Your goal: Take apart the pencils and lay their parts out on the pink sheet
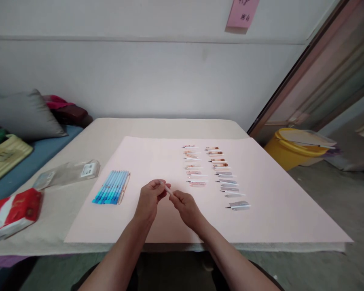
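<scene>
A slim pale pen is held above the pink sheet, slanting down from left to right. The fingers of my left hand close around its upper left end. My right hand pinches its lower right end. Right of my hands lie pen barrels with dark-tipped white refills, in two columns: pinkish barrels in the nearer column, brown-ended barrels and grey barrels in the farther one. To the left, several blue pens lie side by side, with a clear pinkish pen at their right end.
The pink sheet covers much of the cream-topped table. A clear plastic bag and a red tissue pack lie at the left. A yellow bucket stands beyond the right edge; a wall rises behind.
</scene>
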Motion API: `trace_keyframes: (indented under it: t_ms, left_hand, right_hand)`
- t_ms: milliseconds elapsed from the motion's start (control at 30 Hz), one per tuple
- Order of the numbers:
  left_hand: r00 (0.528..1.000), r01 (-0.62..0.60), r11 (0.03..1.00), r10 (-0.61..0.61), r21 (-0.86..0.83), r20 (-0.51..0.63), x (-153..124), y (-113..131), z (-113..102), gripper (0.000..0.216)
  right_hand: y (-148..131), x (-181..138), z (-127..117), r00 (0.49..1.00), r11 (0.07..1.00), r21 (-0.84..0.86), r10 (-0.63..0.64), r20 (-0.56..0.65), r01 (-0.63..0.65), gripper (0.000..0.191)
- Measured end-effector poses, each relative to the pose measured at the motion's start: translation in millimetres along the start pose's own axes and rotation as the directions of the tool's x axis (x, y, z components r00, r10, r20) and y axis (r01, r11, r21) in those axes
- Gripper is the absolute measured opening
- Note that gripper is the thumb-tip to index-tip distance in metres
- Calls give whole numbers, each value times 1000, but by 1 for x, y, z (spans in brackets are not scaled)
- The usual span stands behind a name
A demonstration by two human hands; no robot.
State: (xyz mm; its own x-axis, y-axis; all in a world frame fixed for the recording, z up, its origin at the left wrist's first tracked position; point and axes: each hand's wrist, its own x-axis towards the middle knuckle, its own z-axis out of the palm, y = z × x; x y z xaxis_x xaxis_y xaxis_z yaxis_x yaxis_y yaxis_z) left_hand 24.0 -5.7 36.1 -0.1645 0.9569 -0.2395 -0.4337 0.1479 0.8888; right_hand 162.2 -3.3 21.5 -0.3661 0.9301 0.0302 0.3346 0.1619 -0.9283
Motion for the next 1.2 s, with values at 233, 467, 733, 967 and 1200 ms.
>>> trace_keyframes:
  t_ms: [233,467,733,967,1200]
  left_hand:
    - [997,-4,995,11,96,-77,-1,-2,1,24]
    - [998,54,997,-52,55,-41,0,-3,2,24]
    - [999,39,999,-39,2,4,1,2,2,30]
    - [999,40,998,-39,51,-31,1,1,1,35]
    - [998,41,999,-40,-27,41,2,3,0,33]
  right_hand:
    - [-5,-6,1,994,920,-388,-89,-66,56,23]
    - [-4,-7,1,993,844,-536,-85,-83,28,22]
    - [-1,-5,-5,994,878,-478,-63,-88,13,24]
    - [-3,-6,-6,996,882,-470,-64,-67,25,23]
    - [-2,-5,-8,995,883,-468,-67,-69,27,23]
